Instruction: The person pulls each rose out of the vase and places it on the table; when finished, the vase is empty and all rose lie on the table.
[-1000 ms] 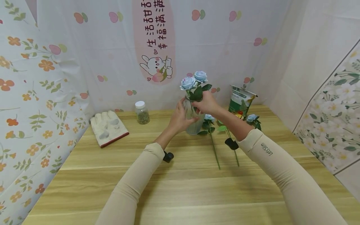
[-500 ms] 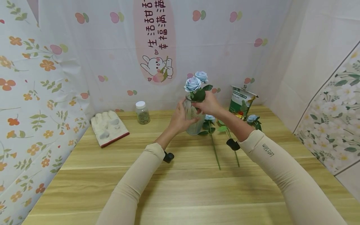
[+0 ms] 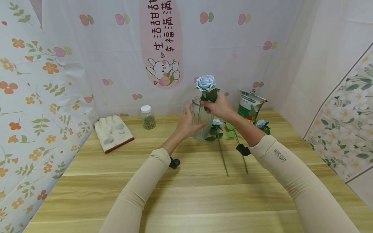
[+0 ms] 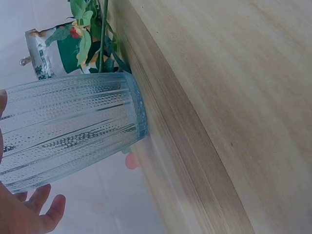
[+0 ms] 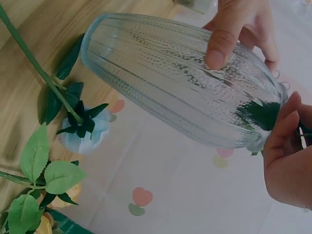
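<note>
My left hand [image 3: 187,123] grips the side of a clear ribbed glass vase [image 3: 201,124], its thumb across the front. The vase stands upright on the wooden table. At its mouth, my right hand [image 3: 218,106] pinches the stem of a pale blue rose [image 3: 206,83] just below the bloom, beside dark green leaves. In the right wrist view, a dark leaf [image 5: 261,114] shows through the glass near the rim, next to the right fingers [image 5: 287,129]. Only one bloom shows above the vase. The left wrist view shows the vase's base [image 4: 139,105] on the table.
Right of the vase lie another blue rose [image 3: 217,123] and a yellow flower stem [image 3: 237,139]. A further blue rose [image 3: 261,123] lies near a green and white bag [image 3: 250,104]. To the left are a white-lidded jar [image 3: 148,118] and work gloves [image 3: 113,132].
The front blue rose has shifted right and slightly up with my right hand, and the second bloom behind it no longer shows. The left hand keeps its grip on the vase.
</note>
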Tool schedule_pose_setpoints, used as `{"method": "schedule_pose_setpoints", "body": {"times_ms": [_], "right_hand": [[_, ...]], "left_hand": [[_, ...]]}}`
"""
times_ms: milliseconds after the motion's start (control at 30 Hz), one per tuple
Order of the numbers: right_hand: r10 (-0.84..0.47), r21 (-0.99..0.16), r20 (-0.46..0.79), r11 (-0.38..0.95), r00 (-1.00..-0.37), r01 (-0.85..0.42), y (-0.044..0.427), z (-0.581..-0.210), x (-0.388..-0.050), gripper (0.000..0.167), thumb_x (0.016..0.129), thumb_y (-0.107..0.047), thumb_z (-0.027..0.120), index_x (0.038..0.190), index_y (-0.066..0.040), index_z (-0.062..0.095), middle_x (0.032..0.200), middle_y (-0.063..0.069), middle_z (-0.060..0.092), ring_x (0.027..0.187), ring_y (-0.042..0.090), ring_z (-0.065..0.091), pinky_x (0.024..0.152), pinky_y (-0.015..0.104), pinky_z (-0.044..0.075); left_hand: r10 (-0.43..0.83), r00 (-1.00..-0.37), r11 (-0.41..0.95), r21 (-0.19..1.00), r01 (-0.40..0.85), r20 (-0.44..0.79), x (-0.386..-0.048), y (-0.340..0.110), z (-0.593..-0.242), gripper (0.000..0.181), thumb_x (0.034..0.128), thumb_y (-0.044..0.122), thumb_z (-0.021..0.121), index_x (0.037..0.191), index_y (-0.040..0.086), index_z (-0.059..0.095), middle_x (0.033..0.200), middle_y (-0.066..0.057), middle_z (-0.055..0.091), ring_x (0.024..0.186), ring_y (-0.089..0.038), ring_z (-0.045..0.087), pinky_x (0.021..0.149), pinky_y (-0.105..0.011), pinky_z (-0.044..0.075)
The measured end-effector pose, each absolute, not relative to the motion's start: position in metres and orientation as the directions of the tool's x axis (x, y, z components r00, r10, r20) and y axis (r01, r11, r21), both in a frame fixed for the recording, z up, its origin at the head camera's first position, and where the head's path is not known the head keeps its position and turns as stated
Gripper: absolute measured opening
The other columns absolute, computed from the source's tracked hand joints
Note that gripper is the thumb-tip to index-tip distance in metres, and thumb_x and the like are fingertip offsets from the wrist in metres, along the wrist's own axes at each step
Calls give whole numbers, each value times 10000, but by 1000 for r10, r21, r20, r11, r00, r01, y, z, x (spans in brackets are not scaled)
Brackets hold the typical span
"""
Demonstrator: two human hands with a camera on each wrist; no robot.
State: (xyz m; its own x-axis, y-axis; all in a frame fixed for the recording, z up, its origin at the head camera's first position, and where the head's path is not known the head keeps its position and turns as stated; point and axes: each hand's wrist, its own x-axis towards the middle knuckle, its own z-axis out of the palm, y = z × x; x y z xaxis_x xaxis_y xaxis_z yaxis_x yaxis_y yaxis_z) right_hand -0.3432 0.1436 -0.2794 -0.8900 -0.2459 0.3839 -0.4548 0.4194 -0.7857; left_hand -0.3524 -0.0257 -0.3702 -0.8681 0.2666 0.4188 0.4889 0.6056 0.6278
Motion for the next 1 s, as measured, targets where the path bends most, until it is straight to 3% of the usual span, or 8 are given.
{"method": "schedule_pose_setpoints", "body": {"times_ms": [200, 333, 433, 533, 633, 800, 867, 1000], "right_hand": [[-258, -705, 450, 486, -855, -517, 142, -273, -339, 308, 965, -107, 653, 1229, 42, 600, 1162, 206, 647, 1036, 323, 634, 903, 436, 504], [-272, -708, 414, 503, -869, -495, 142, -271, -336, 380, 993, -157, 618, 1325, 13, 542, 1291, 215, 602, 1212, 349, 572, 998, 493, 461], [-292, -713, 397, 499, -870, -493, 141, -270, -333, 392, 1007, -194, 599, 1352, -24, 523, 1303, 206, 608, 1199, 352, 588, 981, 490, 475], [-316, -722, 402, 468, -859, -510, 140, -268, -328, 366, 1022, -175, 567, 1348, -18, 511, 1225, 209, 652, 1011, 364, 655, 916, 449, 497], [-342, -720, 436, 423, -833, -550, 141, -272, -329, 307, 1021, -141, 562, 1290, 4, 529, 1098, 220, 677, 808, 399, 625, 799, 426, 489], [-346, -745, 470, 338, -812, -575, 146, -279, -337, 425, 944, -56, 667, 1340, -34, 512, 1107, 188, 637, 957, 313, 640, 822, 371, 531], [-333, -772, 465, 301, -820, -560, 148, -281, -339, 423, 918, -22, 691, 1311, 3, 539, 1128, 195, 658, 1041, 274, 646, 856, 333, 538], [-324, -797, 451, 274, -832, -539, 150, -283, -341, 224, 920, -15, 686, 1100, 105, 627, 1096, 245, 694, 1047, 275, 681, 839, 246, 542]], "left_hand": [[268, -867, 607, 626, 490, 419, -353, -26, -370, 1058, 838, 453, 780, 1540, 46, 101, 1551, -194, 273, 1371, -361, 396, 1090, -492, 374], [263, -871, 607, 631, 483, 414, -353, -26, -370, 1064, 836, 455, 782, 1543, 38, 106, 1549, -190, 284, 1367, -358, 406, 1090, -492, 375], [263, -871, 608, 629, 484, 416, -353, -26, -370, 1065, 834, 457, 783, 1543, 38, 108, 1549, -193, 283, 1363, -364, 409, 1086, -497, 378], [267, -871, 607, 630, 485, 413, -352, -26, -370, 1064, 837, 463, 778, 1545, 51, 98, 1553, -192, 275, 1362, -368, 407, 1081, -500, 380], [271, -872, 605, 632, 484, 408, -351, -27, -371, 1061, 842, 465, 772, 1545, 67, 85, 1552, -189, 270, 1368, -368, 399, 1085, -500, 375], [270, -874, 604, 637, 480, 403, -351, -27, -371, 1056, 843, 459, 773, 1546, 69, 88, 1553, -195, 267, 1377, -370, 388, 1091, -503, 368], [270, -875, 601, 639, 479, 403, -352, -27, -372, 1055, 844, 455, 773, 1547, 69, 87, 1556, -197, 263, 1383, -367, 383, 1093, -501, 366], [270, -874, 605, 635, 481, 405, -353, -27, -372, 1059, 844, 455, 774, 1547, 71, 82, 1557, -197, 266, 1387, -359, 382, 1094, -492, 368]]}}
